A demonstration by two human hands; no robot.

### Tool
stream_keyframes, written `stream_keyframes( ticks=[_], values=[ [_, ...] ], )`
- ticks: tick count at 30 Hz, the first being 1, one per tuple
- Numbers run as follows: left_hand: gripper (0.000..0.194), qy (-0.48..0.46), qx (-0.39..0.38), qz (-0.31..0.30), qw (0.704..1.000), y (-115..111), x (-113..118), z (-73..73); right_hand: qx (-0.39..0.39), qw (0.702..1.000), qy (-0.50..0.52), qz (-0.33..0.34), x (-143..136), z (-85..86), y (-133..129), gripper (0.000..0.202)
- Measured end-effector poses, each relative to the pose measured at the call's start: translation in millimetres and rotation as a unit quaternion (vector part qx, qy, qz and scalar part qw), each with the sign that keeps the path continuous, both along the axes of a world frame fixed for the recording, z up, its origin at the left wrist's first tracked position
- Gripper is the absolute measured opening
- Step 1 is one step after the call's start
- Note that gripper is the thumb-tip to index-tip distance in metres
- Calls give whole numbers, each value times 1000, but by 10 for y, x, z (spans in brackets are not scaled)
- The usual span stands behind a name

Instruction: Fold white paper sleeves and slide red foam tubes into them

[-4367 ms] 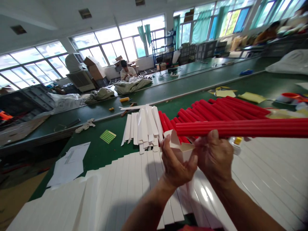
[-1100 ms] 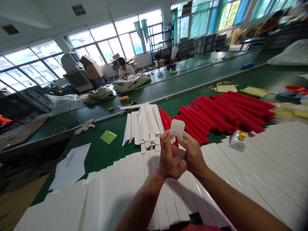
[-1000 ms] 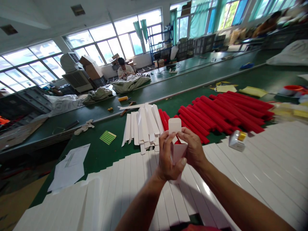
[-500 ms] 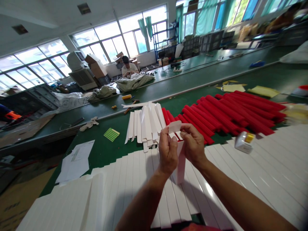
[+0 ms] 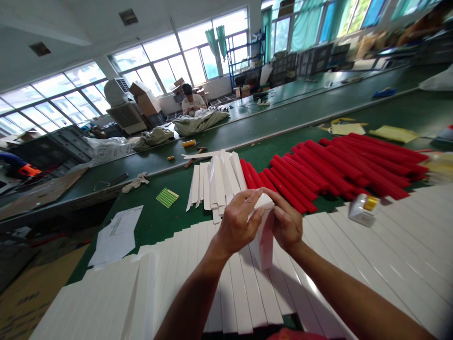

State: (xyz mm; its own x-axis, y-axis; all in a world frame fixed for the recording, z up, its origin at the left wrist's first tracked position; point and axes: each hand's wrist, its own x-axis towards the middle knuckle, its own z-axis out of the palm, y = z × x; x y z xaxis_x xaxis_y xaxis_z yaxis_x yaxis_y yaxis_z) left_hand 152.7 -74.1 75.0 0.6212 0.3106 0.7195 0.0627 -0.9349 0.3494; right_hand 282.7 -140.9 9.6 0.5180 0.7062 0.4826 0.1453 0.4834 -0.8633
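A narrow white box stands upright on a row of long white boxes, its top end facing up. My left hand wraps the top of it from the left, thumb at the folded end. From the other side my right hand grips the same box near its top. The end flap lies folded down, and no red shows at the opening. Behind my hands lie a pile of flat white cartons and a large heap of red tubes.
A roll of tape or labels rests on the white boxes at right. Left on the green table are paper sheets, a green sticker sheet and a glove. A person sits beyond the far bench.
The raised top flap has been folded down over the box's end, covering the red inside. My left hand has turned over the top; the right still holds the box.
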Motion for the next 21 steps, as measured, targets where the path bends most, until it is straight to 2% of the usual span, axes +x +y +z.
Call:
stream_keyframes(
  ticks=[5,9,14,17,21],
  values=[
    [34,7,-13,-31,999,14,-39,106,22,995,-92,-12,18,-45,-47,47],
    [33,61,-17,-51,997,58,-81,228,50,991,-124,-6,25,-19,-36,47],
    [33,149,38,-78,985,88,-131,387,69,985,-155,-17,16,-12,-9,48],
    [33,178,88,-68,978,90,-137,366,64,984,-162,-23,22,-10,3,48],
    [34,162,137,-58,976,90,-129,255,34,989,-147,-14,37,-21,-5,50]
  ],
)
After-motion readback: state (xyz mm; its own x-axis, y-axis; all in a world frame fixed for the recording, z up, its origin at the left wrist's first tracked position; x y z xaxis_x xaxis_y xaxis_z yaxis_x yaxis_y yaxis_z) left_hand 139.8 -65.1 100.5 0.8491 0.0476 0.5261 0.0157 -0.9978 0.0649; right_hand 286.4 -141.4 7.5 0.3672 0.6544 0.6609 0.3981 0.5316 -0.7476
